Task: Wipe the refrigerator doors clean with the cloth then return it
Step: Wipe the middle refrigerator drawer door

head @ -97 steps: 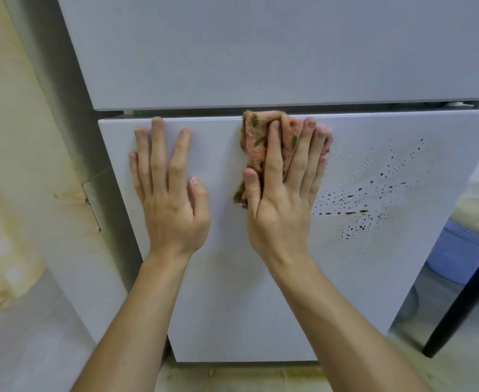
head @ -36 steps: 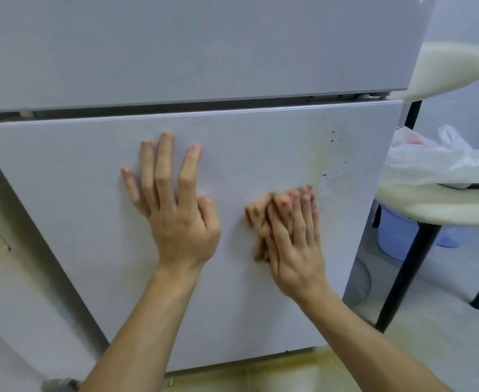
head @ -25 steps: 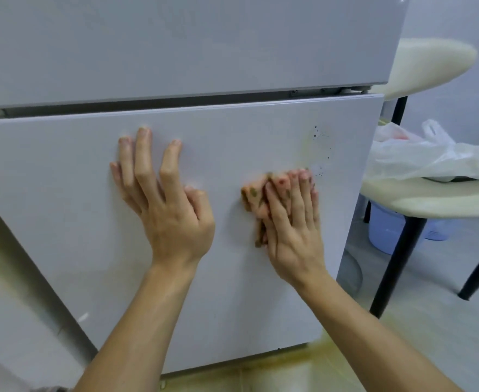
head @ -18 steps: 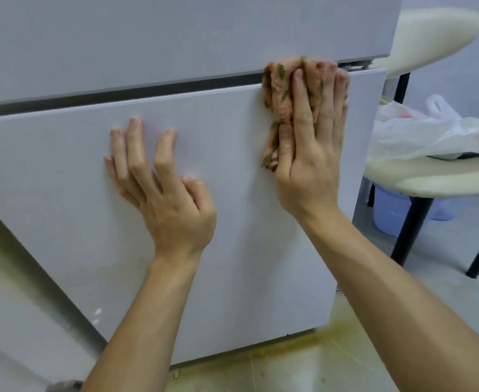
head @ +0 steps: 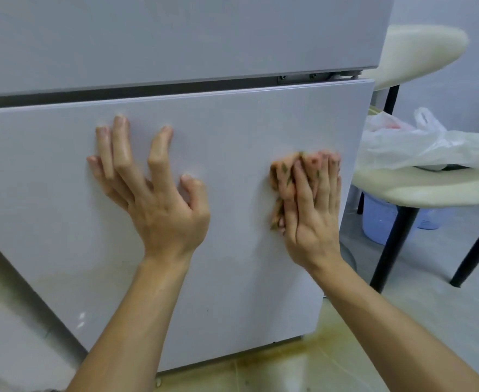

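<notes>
The white lower refrigerator door (head: pixel 63 193) fills the middle of the view, with the upper door (head: pixel 176 35) above a dark gap. My left hand (head: pixel 153 199) braces on the lower door with spread fingertips, palm lifted off it. My right hand (head: pixel 311 210) presses a bunched pinkish-orange cloth (head: pixel 282 174) with green marks flat against the door near its right edge. Straight fingers cover most of the cloth. No brown spots show on the door around it.
A cream chair (head: pixel 419 190) with black legs stands right of the fridge, a white plastic bag (head: pixel 419 142) on its seat. A pale blue bucket (head: pixel 379 219) sits under it. A yellowish stain (head: pixel 297 352) marks the floor tiles below the door's right corner.
My right hand slid the cloth down from the door's top right corner to mid-height. The brown splatter seen earlier is gone. My left hand stayed braced, its fingers now more arched.
</notes>
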Tool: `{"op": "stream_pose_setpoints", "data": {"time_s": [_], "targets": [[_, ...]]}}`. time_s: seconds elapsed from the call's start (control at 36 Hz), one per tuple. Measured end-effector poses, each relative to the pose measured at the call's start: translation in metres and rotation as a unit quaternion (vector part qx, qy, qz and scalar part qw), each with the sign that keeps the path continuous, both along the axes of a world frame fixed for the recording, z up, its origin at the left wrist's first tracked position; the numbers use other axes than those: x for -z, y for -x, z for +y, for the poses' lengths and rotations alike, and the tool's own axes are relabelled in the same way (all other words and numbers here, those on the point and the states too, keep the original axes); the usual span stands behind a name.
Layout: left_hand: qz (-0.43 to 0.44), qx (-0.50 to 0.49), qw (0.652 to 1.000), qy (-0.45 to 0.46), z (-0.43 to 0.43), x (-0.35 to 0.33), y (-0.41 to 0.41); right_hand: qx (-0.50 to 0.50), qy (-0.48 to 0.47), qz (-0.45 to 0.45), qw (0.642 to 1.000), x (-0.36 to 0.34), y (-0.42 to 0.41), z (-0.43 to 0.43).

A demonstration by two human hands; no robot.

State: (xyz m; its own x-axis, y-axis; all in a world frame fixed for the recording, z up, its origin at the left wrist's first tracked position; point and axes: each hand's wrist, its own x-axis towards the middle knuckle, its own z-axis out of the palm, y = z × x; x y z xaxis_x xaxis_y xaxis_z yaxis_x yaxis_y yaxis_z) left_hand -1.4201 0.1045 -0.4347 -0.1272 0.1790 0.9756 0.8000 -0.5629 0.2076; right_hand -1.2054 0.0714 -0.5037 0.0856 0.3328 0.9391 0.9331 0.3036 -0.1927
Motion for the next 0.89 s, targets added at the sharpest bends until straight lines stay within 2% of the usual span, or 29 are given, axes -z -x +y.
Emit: {"op": "stream_pose_setpoints", "data": {"time_s": [0.14,0.22,0.33,0.47,0.56,0.64,0.81,0.89], "targets": [[0.031,-0.018,0.999,-0.017,0.006,0.0,0.0,-0.006,-0.091,0.057,0.994,-0.082,-0.003,0.017],[0.034,-0.029,0.999,-0.017,0.008,0.002,0.001,0.013,-0.114,0.069,0.991,-0.09,-0.008,0.022],[0.041,-0.034,0.998,-0.019,0.01,0.004,0.002,0.021,-0.109,0.087,0.99,-0.051,-0.009,0.019],[0.034,-0.038,0.999,-0.019,0.01,0.004,0.0,0.024,-0.026,0.098,0.995,0.035,-0.012,0.002],[0.035,-0.034,0.999,-0.02,0.01,0.003,0.0,0.011,-0.003,0.085,0.996,0.046,-0.017,-0.002],[0.035,-0.034,0.999,-0.019,0.008,0.004,0.0,-0.002,-0.019,0.124,0.992,0.023,-0.011,-0.001],[0.046,-0.022,0.999,-0.012,0.008,0.005,0.004,-0.014,-0.119,0.157,0.98,-0.089,-0.013,0.019],[0.053,-0.016,0.998,-0.003,0.007,0.005,0.008,0.005,-0.134,0.18,0.975,-0.098,-0.011,0.024]]}}
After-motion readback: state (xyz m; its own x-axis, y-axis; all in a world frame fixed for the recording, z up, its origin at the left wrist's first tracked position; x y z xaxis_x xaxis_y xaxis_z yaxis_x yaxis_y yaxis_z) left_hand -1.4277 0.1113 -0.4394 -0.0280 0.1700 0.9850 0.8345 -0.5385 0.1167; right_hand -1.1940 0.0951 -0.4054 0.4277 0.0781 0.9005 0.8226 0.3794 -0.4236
